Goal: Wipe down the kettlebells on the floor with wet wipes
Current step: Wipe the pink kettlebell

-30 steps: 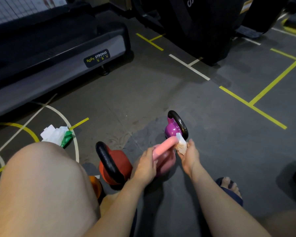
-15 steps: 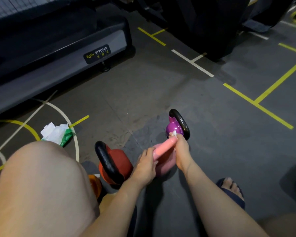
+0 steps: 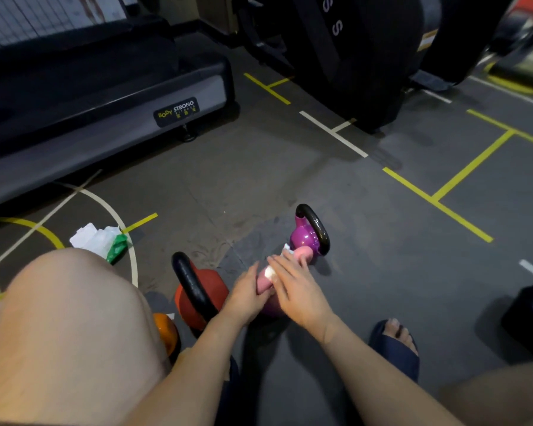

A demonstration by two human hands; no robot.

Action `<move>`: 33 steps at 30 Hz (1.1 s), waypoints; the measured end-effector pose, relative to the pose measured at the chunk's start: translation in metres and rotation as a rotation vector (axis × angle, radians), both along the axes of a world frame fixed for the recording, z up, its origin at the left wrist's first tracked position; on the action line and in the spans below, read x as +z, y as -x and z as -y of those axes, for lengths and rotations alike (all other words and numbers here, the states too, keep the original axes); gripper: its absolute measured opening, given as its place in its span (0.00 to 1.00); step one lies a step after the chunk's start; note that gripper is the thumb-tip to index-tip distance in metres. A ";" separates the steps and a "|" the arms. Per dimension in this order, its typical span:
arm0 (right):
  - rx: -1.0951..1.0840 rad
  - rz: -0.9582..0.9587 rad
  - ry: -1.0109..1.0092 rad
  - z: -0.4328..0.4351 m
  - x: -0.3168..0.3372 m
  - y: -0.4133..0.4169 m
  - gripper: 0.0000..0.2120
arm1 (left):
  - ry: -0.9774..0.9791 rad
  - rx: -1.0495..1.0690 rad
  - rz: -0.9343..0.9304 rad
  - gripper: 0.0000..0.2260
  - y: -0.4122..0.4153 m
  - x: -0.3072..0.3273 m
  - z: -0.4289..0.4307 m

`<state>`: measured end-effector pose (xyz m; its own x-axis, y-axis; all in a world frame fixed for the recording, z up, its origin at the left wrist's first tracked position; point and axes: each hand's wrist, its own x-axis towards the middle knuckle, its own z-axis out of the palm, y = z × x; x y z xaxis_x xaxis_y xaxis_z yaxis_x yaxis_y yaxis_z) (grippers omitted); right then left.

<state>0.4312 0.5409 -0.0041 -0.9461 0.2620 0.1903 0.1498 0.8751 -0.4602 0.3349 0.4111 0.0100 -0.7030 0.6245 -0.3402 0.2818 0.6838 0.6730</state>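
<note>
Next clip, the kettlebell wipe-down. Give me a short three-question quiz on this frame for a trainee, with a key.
1. True or false: the right hand presses a white wipe onto the handle of the pink kettlebell while the left hand grips that handle.
2. How many kettlebells are in view? A. two B. four C. six
3. Fill in: the purple kettlebell has a ____ handle.
Key: 1 true; 2 B; 3 black.
</note>
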 end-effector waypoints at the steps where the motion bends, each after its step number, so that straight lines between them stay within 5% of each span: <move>1: 0.033 0.004 -0.037 0.006 0.001 0.000 0.21 | 0.023 0.018 0.002 0.37 0.002 0.000 0.004; 5: 0.100 -0.007 -0.132 0.014 0.002 -0.001 0.21 | 0.064 0.041 0.042 0.45 0.010 0.000 0.017; 10: -0.041 0.076 -0.022 -0.008 0.009 0.000 0.24 | -0.046 0.043 0.066 0.48 0.009 0.006 0.021; 15: 0.042 0.160 -0.074 0.002 0.021 0.006 0.25 | -0.164 -0.017 -0.078 0.28 0.005 0.015 0.025; 18: 0.067 0.231 -0.016 0.008 0.026 0.010 0.33 | -0.229 -0.028 -0.149 0.26 0.003 0.024 0.025; 22: 0.046 0.370 0.330 -0.010 0.037 0.017 0.42 | -0.207 -0.114 -0.233 0.24 -0.004 0.024 0.021; 25: 0.025 0.410 0.319 -0.049 0.044 0.009 0.54 | -0.117 -0.276 -0.302 0.26 -0.011 0.019 0.018; 30: 0.037 0.446 0.107 -0.066 0.033 -0.004 0.36 | 0.115 -0.284 -0.498 0.24 -0.014 0.028 -0.001; 33: -0.023 0.331 0.031 -0.058 0.020 -0.001 0.30 | 0.334 -0.229 -0.409 0.22 -0.008 0.027 -0.003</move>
<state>0.4326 0.5985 0.0164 -0.9492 0.2846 -0.1345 0.3147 0.8561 -0.4099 0.3427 0.4140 0.0371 -0.6785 0.6817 -0.2739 0.6398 0.7315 0.2358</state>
